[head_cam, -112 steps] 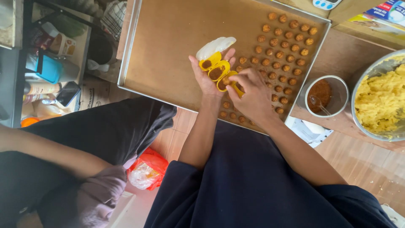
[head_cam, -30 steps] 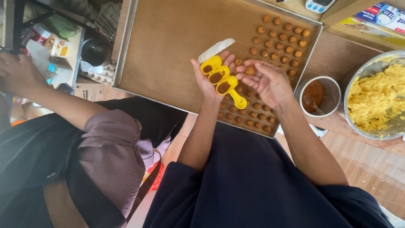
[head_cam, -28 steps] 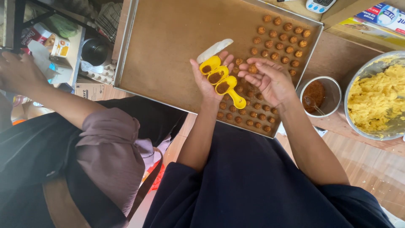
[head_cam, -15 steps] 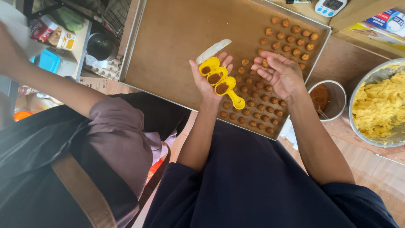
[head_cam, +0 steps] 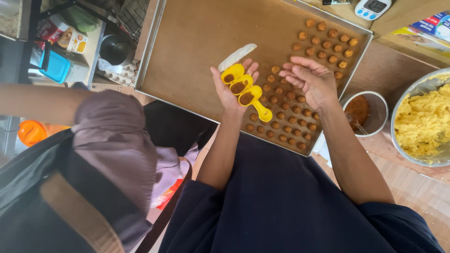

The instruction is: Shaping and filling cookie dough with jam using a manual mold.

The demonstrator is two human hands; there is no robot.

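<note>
Item: my left hand (head_cam: 230,91) grips scoop (head_cam: 244,89) level, keeping filling in; right hand (head_cam: 313,79), loosely cupped at 3 o'clock, over balls (head_cam: 300,100).

My left hand (head_cam: 233,89) holds a three-cup mould (head_cam: 243,87) over the baking tray (head_cam: 187,51) lying on the bench (head_cam: 412,28). My right hand (head_cam: 311,82) hovers at its three o'clock, above rows of small balls (head_cam: 300,93) filling the tray's right side. Off the tray at four o'clock stands a small cup (head_cam: 368,112); beyond it, a bowl of dough (head_cam: 424,122). A co-worker's sleeve (head_cam: 115,145) lies at eight o'clock.
</note>
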